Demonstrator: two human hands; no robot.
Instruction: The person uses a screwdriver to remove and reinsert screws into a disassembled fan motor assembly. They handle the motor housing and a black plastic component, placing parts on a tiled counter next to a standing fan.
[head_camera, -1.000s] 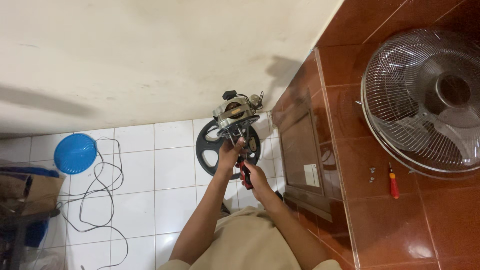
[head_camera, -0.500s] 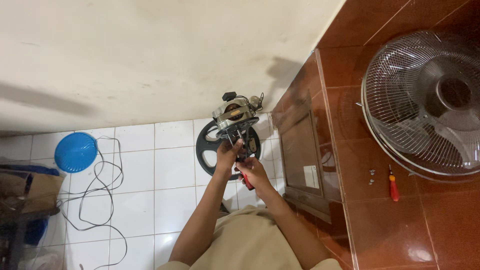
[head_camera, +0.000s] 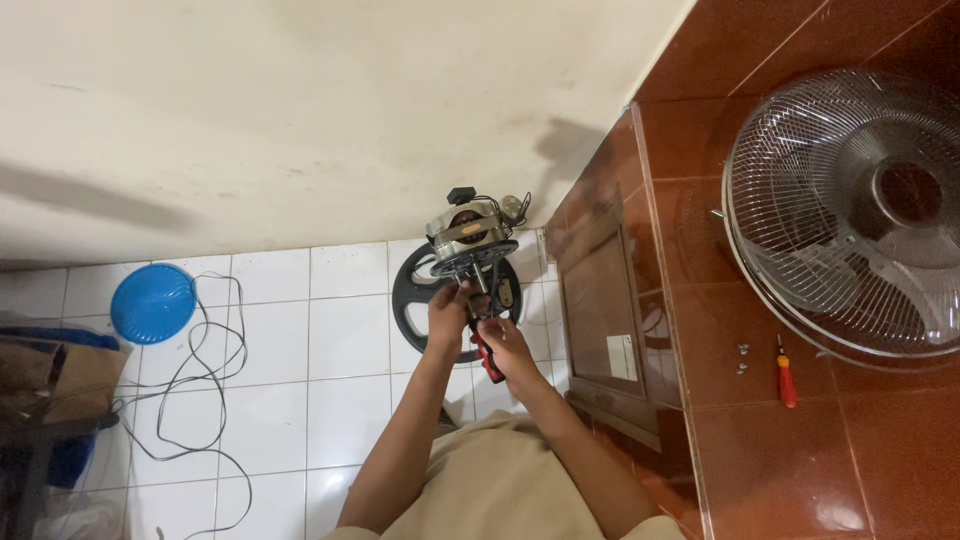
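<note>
My left hand (head_camera: 447, 315) holds an electric motor (head_camera: 470, 238) from below, gripping near its shaft under the round base. The motor is metal with copper windings and thin wires on top, held upright above the white tiled floor. My right hand (head_camera: 503, 345) is shut on a red-handled tool (head_camera: 488, 357), its tip at the underside of the motor beside my left fingers. A black round wheel-shaped part (head_camera: 412, 290) lies on the floor right behind the motor.
A wire fan guard (head_camera: 850, 210) lies on the red-brown tiled counter (head_camera: 760, 440) at right, with a small red screwdriver (head_camera: 786, 380) and two screws (head_camera: 742, 358) near it. A blue round lid (head_camera: 152, 303) and a black cable (head_camera: 195, 400) lie on the floor at left.
The motor and both hands have stayed in nearly the same place; my right hand with the red-handled tool has shifted slightly under the motor.
</note>
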